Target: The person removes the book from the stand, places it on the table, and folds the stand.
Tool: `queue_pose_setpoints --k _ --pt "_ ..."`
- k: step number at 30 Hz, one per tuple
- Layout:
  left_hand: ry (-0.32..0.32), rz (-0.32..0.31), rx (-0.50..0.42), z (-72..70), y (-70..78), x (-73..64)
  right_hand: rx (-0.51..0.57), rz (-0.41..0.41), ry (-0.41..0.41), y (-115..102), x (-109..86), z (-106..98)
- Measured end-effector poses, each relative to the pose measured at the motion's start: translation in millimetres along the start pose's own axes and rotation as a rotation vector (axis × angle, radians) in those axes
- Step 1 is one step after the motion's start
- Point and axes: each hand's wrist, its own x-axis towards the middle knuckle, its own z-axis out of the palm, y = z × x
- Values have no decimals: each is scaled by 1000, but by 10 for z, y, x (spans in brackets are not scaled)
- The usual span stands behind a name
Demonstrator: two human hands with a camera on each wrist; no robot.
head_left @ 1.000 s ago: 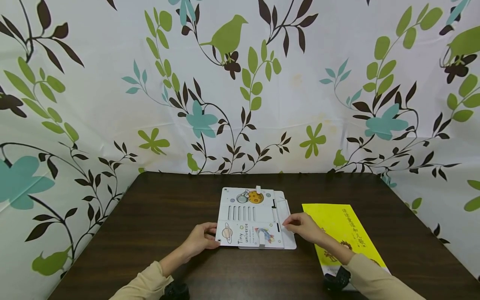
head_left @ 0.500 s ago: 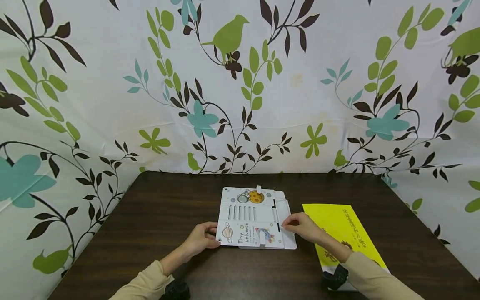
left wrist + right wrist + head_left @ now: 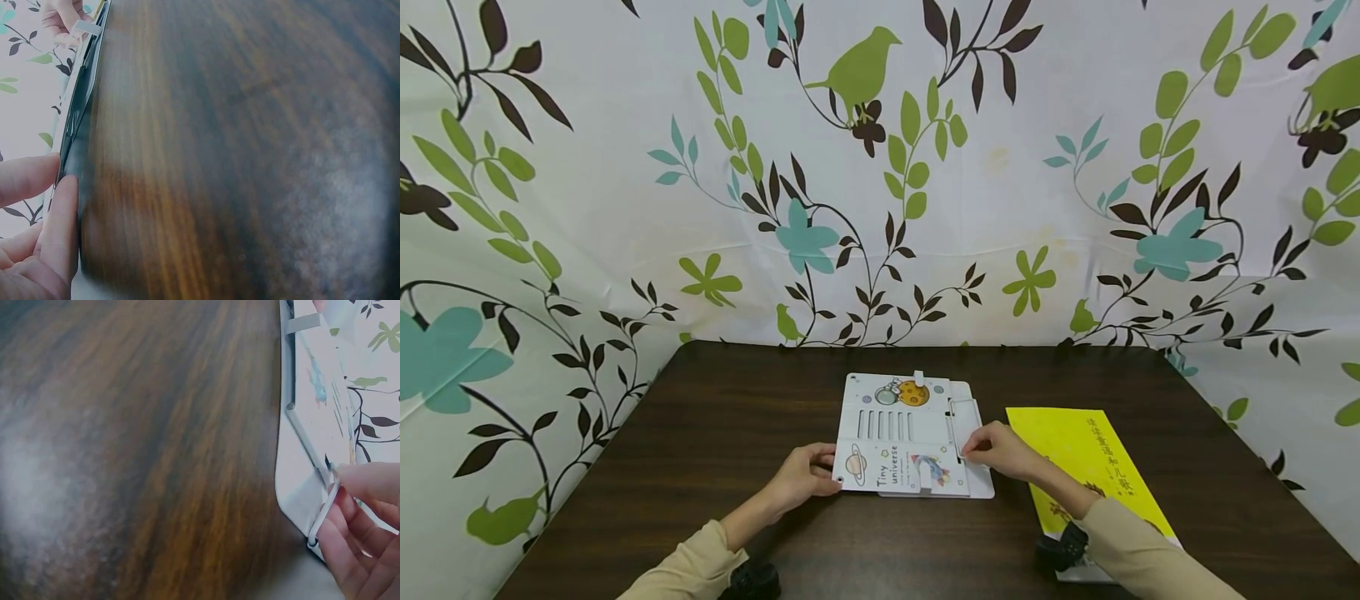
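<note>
A white folding book stand (image 3: 880, 427) printed with planets and "Tiny universe" lies flat near the middle of the table. My left hand (image 3: 803, 477) grips its near left corner; in the left wrist view, thumb and fingers (image 3: 61, 215) pinch the thin edge. At the stand's right side, my right hand (image 3: 1006, 450) pinches a white wire bracket. The right wrist view shows this wire bracket (image 3: 323, 512) between thumb and fingers, with its lower end at the panel's corner. White clips (image 3: 926, 478) stick out at the stand's near and far edges.
Right of the stand lies a yellow book (image 3: 1075, 442), partly covered by my right forearm. Black wrist devices (image 3: 1062, 547) sit at both sleeves. Behind the dark wooden table (image 3: 745, 400) hangs a leaf-and-bird patterned cloth (image 3: 955, 275).
My right hand has edged slightly left against the stand, and the dark slots by the wire bracket look narrower. My left hand keeps its hold on the corner.
</note>
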Motion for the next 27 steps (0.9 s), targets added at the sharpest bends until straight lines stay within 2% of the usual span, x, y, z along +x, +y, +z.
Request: queue_pose_setpoints --k 8,13,15,17,22,27 --pt "-7 3 4 11 0 16 -43 21 21 -17 -12 8" --pt "-8 3 -2 6 -5 -5 -148 -20 139 -152 -17 114" --pt "-9 4 -9 1 -3 -12 -156 -53 164 -238 -19 177" --pt "-10 7 -9 -4 3 -16 -118 -76 138 -328 -25 235" --pt "-9 6 -2 -10 6 -15 -20 -78 -2 -455 -39 360" --pt "-7 2 8 -11 -2 -7 -40 -94 -12 -462 -39 428"
